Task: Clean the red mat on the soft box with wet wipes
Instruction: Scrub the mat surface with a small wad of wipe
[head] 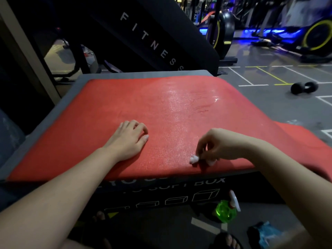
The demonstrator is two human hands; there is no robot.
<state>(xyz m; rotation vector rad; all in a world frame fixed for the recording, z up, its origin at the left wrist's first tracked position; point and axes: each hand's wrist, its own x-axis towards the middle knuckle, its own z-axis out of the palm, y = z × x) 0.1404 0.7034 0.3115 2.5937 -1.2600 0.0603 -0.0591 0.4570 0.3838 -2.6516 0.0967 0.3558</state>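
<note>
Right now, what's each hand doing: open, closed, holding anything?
Left hand: open, resting palm-down on the red mat.
Right hand: closed, pinching a crumpled white wipe against the mat's near edge.

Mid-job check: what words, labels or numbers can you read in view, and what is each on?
"FITNESS": white letters on the black slanted panel behind the box, last letter partly cut off.
"SOFT BOX": white print on the soft box front, dim.
Larger line above it: mostly hidden under the red mat edge, unreadable.
No numbers are visible.
</note>
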